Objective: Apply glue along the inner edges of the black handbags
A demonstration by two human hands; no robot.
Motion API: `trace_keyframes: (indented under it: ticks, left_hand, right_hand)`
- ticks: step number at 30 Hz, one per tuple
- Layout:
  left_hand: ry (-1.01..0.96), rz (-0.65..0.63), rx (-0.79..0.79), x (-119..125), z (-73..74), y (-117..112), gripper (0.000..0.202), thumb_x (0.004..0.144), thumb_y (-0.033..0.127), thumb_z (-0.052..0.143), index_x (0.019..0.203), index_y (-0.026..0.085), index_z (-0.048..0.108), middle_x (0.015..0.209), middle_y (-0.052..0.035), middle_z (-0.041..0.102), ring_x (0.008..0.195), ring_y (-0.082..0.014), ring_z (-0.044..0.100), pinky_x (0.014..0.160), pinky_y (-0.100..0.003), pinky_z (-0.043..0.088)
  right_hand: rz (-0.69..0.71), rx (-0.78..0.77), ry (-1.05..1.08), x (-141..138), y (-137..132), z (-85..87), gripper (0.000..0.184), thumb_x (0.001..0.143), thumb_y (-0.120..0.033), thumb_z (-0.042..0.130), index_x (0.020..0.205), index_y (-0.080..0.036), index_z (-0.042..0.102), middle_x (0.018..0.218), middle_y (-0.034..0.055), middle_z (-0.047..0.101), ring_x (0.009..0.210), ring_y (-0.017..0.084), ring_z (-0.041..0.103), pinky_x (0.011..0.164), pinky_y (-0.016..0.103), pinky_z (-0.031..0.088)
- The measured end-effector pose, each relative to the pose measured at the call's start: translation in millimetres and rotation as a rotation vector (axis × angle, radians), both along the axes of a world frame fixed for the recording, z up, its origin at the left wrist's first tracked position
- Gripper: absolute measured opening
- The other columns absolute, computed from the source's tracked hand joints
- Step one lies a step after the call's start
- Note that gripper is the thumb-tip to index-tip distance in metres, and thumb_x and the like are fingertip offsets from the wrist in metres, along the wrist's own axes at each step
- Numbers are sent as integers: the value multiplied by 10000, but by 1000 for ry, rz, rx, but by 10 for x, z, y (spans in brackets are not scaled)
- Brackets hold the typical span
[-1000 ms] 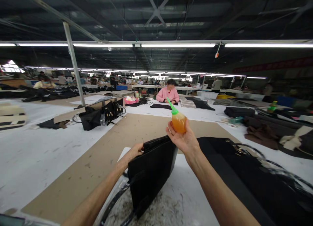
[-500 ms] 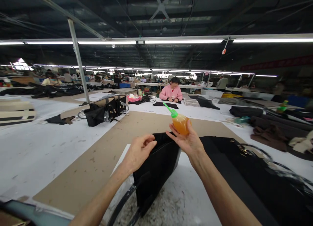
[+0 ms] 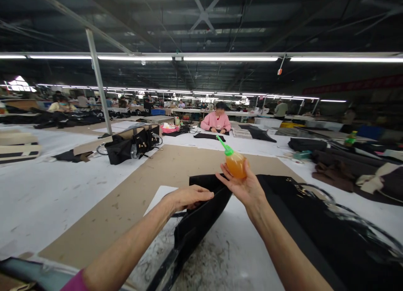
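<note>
From head height, my right hand (image 3: pixel 241 185) grips a rounded amber plastic bottle (image 3: pixel 236 164) with a green spout (image 3: pixel 228 150), near a tilted black fabric bag (image 3: pixel 203 221) before me. My left hand (image 3: pixel 189 196) is at the bag's opening; whether its fingers pinch, I cannot tell.

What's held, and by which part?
Right hand: green-nozzled translucent bottle of orange liquid, by its rounded body. Left hand: on flat-sided black bag, top edge; grip unclear.

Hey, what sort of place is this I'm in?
Probably a bag-making workshop: there's a black bag right before you, a black handbag with metal fittings farther left, and a co-worker in a pink top at black pieces across the table.
</note>
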State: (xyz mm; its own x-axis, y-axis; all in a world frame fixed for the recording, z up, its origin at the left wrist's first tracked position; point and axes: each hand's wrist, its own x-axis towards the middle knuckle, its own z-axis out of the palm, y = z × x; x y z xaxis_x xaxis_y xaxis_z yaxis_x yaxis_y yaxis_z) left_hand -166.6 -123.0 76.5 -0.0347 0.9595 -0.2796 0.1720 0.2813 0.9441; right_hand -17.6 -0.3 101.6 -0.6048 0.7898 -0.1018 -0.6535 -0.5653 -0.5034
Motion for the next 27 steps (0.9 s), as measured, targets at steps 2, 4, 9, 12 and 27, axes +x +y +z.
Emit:
trace_keyframes:
  ticks: [2, 4, 9, 12, 27]
  left_hand:
    - [-64, 50, -42, 62, -25, -15, 404, 627, 486, 719, 858, 179, 593, 596, 73, 400, 492, -56, 295, 456, -202, 185]
    - [-78, 52, -67, 128, -46, -24, 356, 611, 367, 717, 891, 178, 605, 604, 67, 437, 498, -60, 334, 461, -195, 213]
    - [226, 5, 11, 222, -32, -41, 160, 638, 265, 557, 719, 153, 635, 534, 50, 434, 477, -87, 371, 447, -223, 238]
    - [626, 101, 17, 73, 97, -187, 112, 619, 201, 502, 639, 163, 605, 539, 23, 486, 516, -125, 455, 470, -242, 270]
    - [836, 761, -104, -1076, 74, -1619, 373, 663, 305, 435, 981, 163, 569, 957, -96, 668, 831, -251, 628, 723, -337, 467]
  right_hand:
    - [-4, 0, 11, 15, -10, -11, 278, 937, -414, 485, 937, -178, 631, 942, 123, 641, 994, 297, 597, 886, 606, 415]
    - [-12, 0, 22, 21, -24, -20, 273, 933, -423, 492, 950, -187, 629, 956, 118, 643, 1011, 293, 590, 890, 600, 416]
    - [-25, 5, 33, 19, -50, -28, 239, 904, -417, 550, 954, -196, 627, 974, 113, 643, 1034, 291, 580, 892, 594, 418]
    - [-22, 11, 24, 45, -34, -28, 241, 875, -404, 598, 981, -188, 621, 998, 118, 636, 1040, 300, 577, 890, 602, 419]
    - [79, 64, -29, 82, -285, 66, 496, 550, -286, 892, 972, -217, 641, 1096, 129, 620, 1074, 405, 534, 847, 645, 432]
